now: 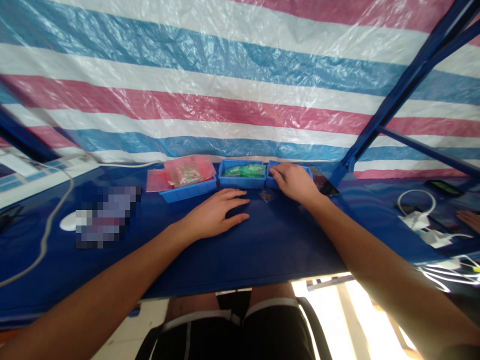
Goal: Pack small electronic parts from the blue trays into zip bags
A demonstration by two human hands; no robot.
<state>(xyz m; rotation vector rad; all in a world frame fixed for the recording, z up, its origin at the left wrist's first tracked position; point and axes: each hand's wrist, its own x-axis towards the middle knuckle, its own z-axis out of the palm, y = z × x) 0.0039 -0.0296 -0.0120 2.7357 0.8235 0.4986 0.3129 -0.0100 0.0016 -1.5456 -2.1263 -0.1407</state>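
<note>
- My left hand (pixel 215 212) is palm down over the blue tabletop (pixel 277 250), its fingers loosely spread, pointing right and holding nothing that I can see.
- My right hand (pixel 298 182) reaches forward over the right blue bin (pixel 273 183), back of the hand up, thumb and fingers bent together at its near left part; I can't tell whether they grasp anything.
- That bin stands at the right end of a row of three, and my hand hides most of its inside from me.
- The middle blue bin (pixel 242 183), just beside it, holds green packets (pixel 245 171).
- The left blue bin (pixel 191 191) sits slightly angled, with pink bags (pixel 189 172) heaped over its rim.
- A small clear packet (pixel 267 195) with dark bits in it lies on the tabletop in front of the bins, between my two hands.
- A dark flat panel (pixel 325 181) lies just right of the right bin, partly behind my wrist.
- Well left I see a white rounded object (pixel 71 221) beside a pixelated patch, and a pale cable (pixel 48 235).
- At far right are white adapters (pixel 416 220) and another person's hand (pixel 470 218).
</note>
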